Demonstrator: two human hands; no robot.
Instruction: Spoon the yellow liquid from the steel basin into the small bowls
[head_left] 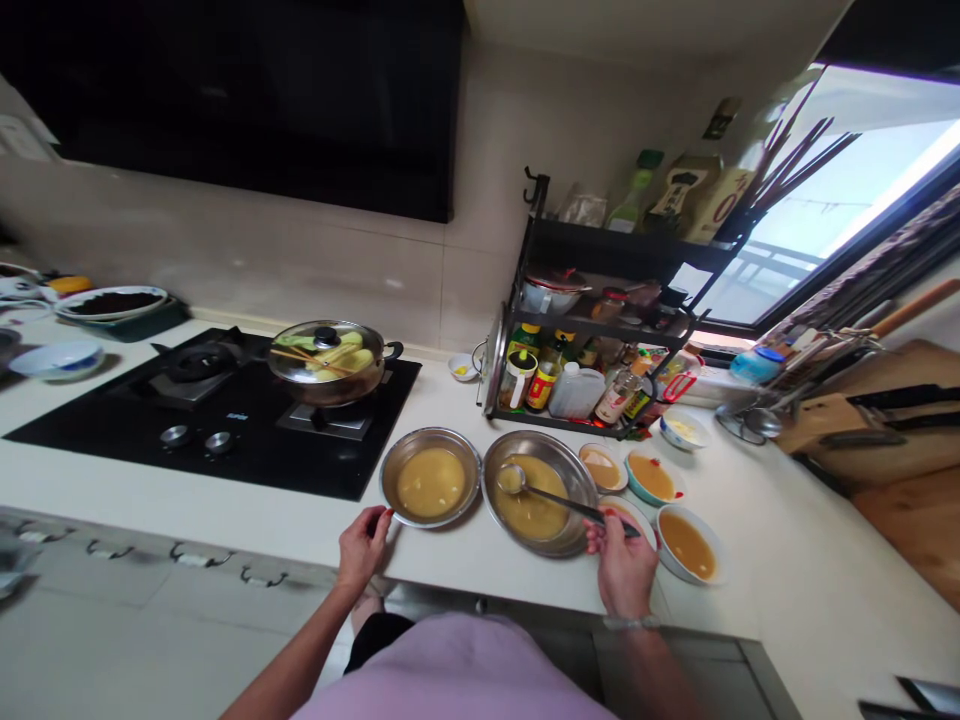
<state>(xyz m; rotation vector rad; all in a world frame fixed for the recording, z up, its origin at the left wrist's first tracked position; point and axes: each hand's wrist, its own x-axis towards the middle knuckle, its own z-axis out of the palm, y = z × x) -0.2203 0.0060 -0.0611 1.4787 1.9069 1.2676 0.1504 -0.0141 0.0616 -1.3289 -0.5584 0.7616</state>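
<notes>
My right hand (624, 565) is closed around the dark handle of a ladle (513, 479). The ladle's bowl rests over a yellow-brown liquid in the right metal basin (495, 520). At the left metal basin (388, 480), my left hand (365, 545) has its thumb and fingers pinched at the near-left rim. That basin holds a similar yellow-brown liquid and touches or nearly touches its neighbour. Right of the basins stand several small bowls of brownish liquid, among them a white bowl (718, 568) and a teal-edged bowl (636, 484). Another bowl lies partly hidden behind my right hand.
A lidded pan (330, 385) with green pieces and chopsticks sits on the black gas hob (255, 440). Behind the basins stands a black spice rack (555, 420) full of bottles. Knives and a cutting board (911, 415) are at the right; a blue-white bowl (60, 360) is far left.
</notes>
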